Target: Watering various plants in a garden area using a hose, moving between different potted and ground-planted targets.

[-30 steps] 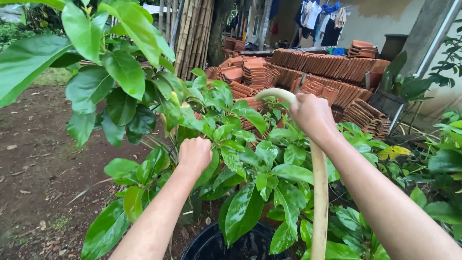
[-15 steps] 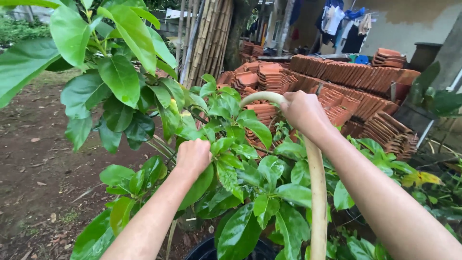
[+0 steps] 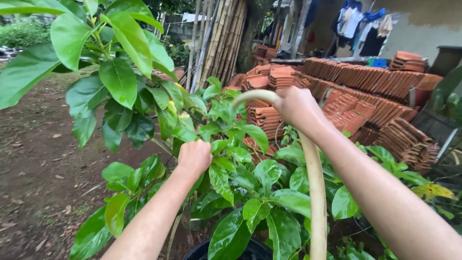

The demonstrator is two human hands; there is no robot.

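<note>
Two hands are seen, both raised among the leaves of one plant (image 3: 240,168). The right hand (image 3: 299,107) is closed in a fist around one pale hose (image 3: 315,188), which is gripped near its bend; the hose rises from the bottom edge along the right forearm and curves over to the left above the foliage, its end hidden by leaves. The left hand (image 3: 194,156) is curled shut around a thin branch (image 3: 163,147) of the plant, with the fingers hidden from view. One black pot (image 3: 204,250) is partly seen below the leaves at the bottom edge. Behind the plant, many stacks of orange roof tiles (image 3: 365,86) are piled, too many to be counted. One bundle of bamboo poles (image 3: 221,43) is leaned upright behind them. Clothes (image 3: 356,24) are hung at the top right. Bare soil (image 3: 38,168) is seen on the left.
</note>
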